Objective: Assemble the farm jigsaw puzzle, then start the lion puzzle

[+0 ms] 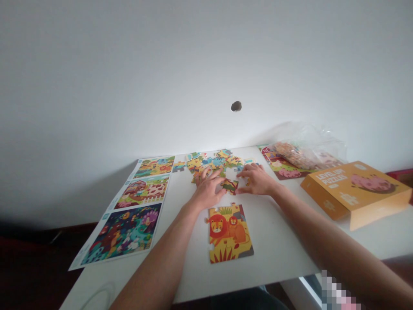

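A dark-patterned jigsaw puzzle piece [230, 186] lies on the white table between my two hands. My left hand [208, 189] rests palm down with fingers spread, its fingertips among the loose pieces and its thumb close to that piece. From the other side my right hand [256, 179] reaches in, fingers bent and apart, its thumb by the piece's right edge. Whether either thumb presses on the piece I cannot tell. Nearer me lies a joined section with two lions [228, 232]. Beyond my hands spreads a heap of loose puzzle pieces [213, 162], partly hidden by my fingers.
On the left a reference sheet [141, 200] with several pictures overhangs the table edge. An orange puzzle box [358, 189] stands at the right. Behind it, a clear plastic bag [303, 153] of pieces lies on a farm picture [282, 170]. A white wall closes the back.
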Demonstrator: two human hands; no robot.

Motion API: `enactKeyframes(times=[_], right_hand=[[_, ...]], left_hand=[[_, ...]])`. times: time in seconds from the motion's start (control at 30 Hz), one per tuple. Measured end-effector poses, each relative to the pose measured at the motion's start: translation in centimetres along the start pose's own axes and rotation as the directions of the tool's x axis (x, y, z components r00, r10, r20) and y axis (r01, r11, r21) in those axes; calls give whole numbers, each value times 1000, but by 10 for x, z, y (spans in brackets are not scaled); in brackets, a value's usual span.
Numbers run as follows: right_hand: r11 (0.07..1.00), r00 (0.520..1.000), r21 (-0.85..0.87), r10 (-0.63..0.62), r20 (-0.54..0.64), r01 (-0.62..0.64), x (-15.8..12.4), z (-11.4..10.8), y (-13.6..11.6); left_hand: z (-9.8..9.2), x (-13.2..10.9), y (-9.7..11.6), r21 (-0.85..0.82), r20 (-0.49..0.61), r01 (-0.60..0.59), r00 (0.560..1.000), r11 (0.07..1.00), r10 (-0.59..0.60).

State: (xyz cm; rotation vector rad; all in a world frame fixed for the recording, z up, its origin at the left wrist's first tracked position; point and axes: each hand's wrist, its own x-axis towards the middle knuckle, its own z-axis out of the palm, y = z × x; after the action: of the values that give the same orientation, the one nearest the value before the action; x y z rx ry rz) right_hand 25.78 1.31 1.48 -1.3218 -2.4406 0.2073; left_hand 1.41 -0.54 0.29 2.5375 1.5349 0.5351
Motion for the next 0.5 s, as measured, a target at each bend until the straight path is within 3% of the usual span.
enactKeyframes(times=[0.23,0.5], right_hand=[[999,999,43,-5,49,3,1,6,-10],[986,991,164,-43,130,21,2,1,8]], left_hand=[[2,0,-4,-5,19,0,1000,1000,0],[0,0,-3,-25,57,9,998,1000,-8]])
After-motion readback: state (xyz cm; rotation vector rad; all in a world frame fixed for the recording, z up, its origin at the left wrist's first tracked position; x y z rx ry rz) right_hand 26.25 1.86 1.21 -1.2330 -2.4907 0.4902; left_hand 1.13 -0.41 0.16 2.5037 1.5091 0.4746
